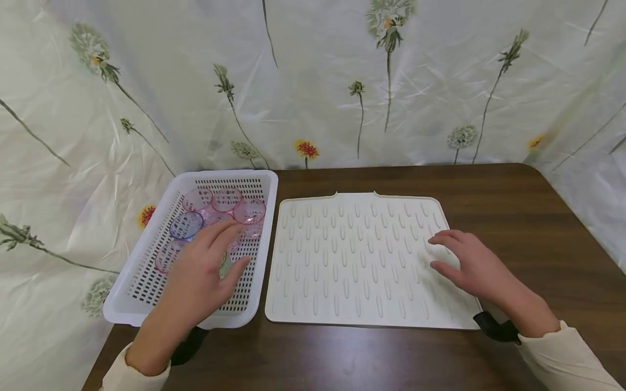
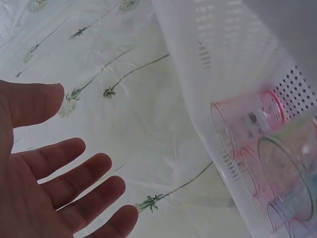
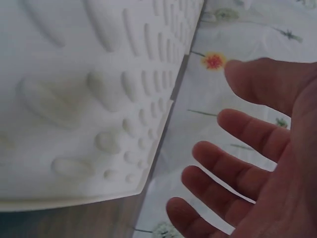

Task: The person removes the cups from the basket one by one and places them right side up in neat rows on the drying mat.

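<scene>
My left hand [image 1: 198, 274] hangs over a white perforated basket [image 1: 222, 174], fingers extended and thumb apart, with nothing in its grasp. Inside the basket stand several clear cups with tinted rims, among them a pink cup [image 1: 250, 210] and a blue cup [image 1: 186, 225]. A green-rimmed cup [image 2: 287, 163] shows in the left wrist view; from the head it is mostly hidden by the hand. Over the right edge of a white ridged mat [image 1: 349, 260] is my right hand [image 1: 471, 266], its fingers loosely bent and holding nothing. Whether it touches the mat I cannot tell.
Basket and mat lie side by side on a dark brown wooden table [image 1: 342, 355]. A pale flower-printed sheet [image 1: 313, 81] hangs behind the table and along its left. Black bands [image 1: 495, 327] circle both wrists.
</scene>
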Available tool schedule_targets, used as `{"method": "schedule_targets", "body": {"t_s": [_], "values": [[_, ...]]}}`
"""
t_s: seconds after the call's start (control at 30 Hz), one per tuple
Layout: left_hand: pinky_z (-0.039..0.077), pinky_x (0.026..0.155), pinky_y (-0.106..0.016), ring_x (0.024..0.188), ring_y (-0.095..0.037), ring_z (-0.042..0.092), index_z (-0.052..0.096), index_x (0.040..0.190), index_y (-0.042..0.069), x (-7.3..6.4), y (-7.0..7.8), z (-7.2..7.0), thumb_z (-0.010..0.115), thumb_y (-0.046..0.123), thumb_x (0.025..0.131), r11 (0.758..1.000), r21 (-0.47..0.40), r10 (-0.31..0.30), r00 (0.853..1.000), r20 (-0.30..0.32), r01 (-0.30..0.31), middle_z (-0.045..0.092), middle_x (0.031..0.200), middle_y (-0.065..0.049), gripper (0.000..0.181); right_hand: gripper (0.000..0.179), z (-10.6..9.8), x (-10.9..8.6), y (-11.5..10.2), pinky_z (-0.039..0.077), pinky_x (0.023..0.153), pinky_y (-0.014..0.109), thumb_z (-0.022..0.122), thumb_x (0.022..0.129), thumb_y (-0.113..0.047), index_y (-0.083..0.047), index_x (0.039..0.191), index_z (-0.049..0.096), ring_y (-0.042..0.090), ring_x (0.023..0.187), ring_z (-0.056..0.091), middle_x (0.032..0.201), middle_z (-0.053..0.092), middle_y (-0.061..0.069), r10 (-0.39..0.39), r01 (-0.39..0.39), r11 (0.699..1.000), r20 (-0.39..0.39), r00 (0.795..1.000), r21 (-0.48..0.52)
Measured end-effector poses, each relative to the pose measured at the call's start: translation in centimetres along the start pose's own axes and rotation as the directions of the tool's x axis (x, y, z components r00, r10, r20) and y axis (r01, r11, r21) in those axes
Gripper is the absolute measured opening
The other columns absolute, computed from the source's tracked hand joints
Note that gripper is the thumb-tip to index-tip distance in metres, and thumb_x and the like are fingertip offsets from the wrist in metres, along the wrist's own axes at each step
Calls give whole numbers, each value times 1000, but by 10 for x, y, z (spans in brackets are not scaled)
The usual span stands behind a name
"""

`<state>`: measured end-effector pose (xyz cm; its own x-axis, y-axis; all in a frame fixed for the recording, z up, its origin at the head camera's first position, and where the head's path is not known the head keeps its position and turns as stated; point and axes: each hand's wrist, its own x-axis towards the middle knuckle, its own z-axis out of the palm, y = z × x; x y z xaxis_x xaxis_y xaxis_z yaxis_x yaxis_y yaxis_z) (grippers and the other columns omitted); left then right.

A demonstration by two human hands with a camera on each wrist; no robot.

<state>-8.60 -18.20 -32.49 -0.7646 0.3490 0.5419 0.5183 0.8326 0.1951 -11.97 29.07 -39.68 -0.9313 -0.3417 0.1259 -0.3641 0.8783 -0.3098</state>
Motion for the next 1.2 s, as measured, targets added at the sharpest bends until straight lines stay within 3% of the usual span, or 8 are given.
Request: {"method": "schedule_targets", "body": {"t_s": [0.1,0.27,0.5,0.6,0.7,0.87,1.0,1.2], "values": [[50,101,-55,121,-36,60,62,128,1,-3,-5,-5,80,20,79,1000,-3,-12,1000,3,12,63,131,-16,55,48,1,-7,6,45,97,64,76,85,-22,-1,126,62,46,118,53,131,58,26,13,-13,1000,69,997,-5],[50,100,-57,119,-38,60,62,128,0,-7,-13,-15,81,19,78,1000,12,-19,1000,9,19,64,130,-18,57,54,8,-20,19,45,95,64,80,80,-24,0,125,62,47,117,53,130,58,28,-3,4,1000,80,997,-12],[43,108,-38,123,-32,56,60,130,3,-20,-29,-27,81,17,76,1000,6,-19,1000,24,19,61,133,-14,60,64,18,-53,43,48,84,59,88,71,-29,-2,123,63,43,108,57,125,60,24,-4,6,999,48,999,-40],[43,108,-34,120,-33,57,61,129,2,-24,-38,-31,81,17,75,1000,16,-22,1000,22,21,61,132,-15,60,69,22,-67,52,46,85,60,87,71,-34,-4,127,61,45,111,53,131,57,24,20,-16,998,76,997,-54],[47,102,-43,120,-35,57,61,130,3,-24,-48,-33,81,17,76,999,22,-46,998,35,45,60,133,-16,59,75,27,-79,57,45,84,65,85,73,-39,-5,133,57,47,116,49,139,51,24,30,-24,998,108,994,-61],[48,95,-64,122,-39,55,59,132,3,-28,-66,-41,81,13,76,991,13,-131,989,66,131,58,135,-19,61,79,40,-81,59,47,76,66,84,74,-39,-10,140,50,44,119,47,143,47,20,-44,48,996,63,997,-72],[46,96,-66,125,-39,54,58,133,4,-31,-73,-44,80,13,78,986,2,-166,982,87,166,58,137,-20,60,81,46,-83,60,47,73,66,82,77,-38,-14,145,46,42,121,45,148,43,18,-57,61,994,45,997,-93],[48,99,-62,122,-38,56,60,129,1,-26,-85,-48,78,17,82,991,46,-130,978,162,124,60,132,-19,53,82,46,-89,60,46,67,65,82,77,-39,-16,147,44,40,121,42,152,40,17,-32,36,992,39,999,-119]]}}
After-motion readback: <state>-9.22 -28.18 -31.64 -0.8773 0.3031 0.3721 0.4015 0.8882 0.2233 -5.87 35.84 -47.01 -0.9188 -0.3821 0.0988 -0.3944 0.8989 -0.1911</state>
